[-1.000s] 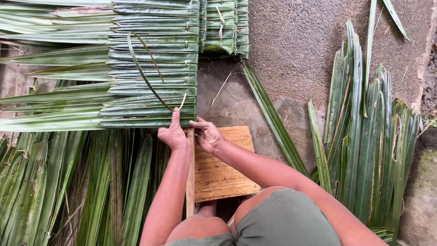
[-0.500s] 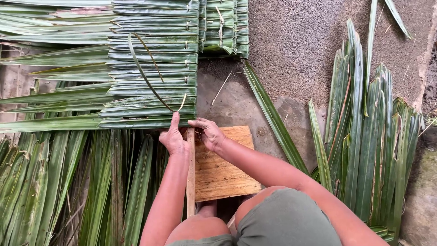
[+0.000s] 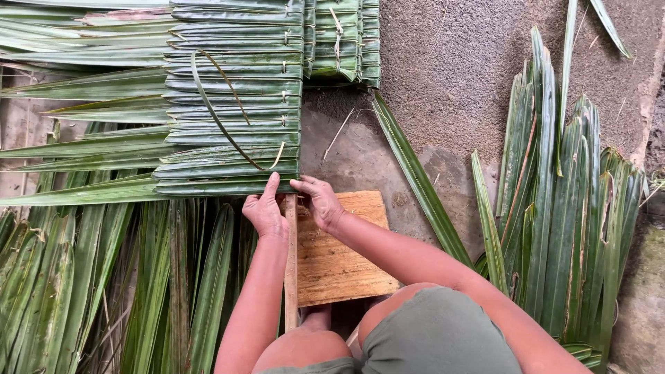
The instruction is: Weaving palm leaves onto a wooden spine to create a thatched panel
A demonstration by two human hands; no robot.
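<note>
Hands at the leaf panel's lower edge

At frame centre, my left hand [image 3: 264,210] and right hand [image 3: 318,203], fingers loosely curled, press the panel [image 3: 232,104] where it meets the stick [image 3: 290,270]; board [image 3: 343,253] beneath.

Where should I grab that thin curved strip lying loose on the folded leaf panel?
Probably at the pale free end of the thin curved strip, near the panel of folded leaves's lower right edge. That tip lifts slightly off the leaves, just above the left hand, so pinch it from below, on the person's side.
</note>
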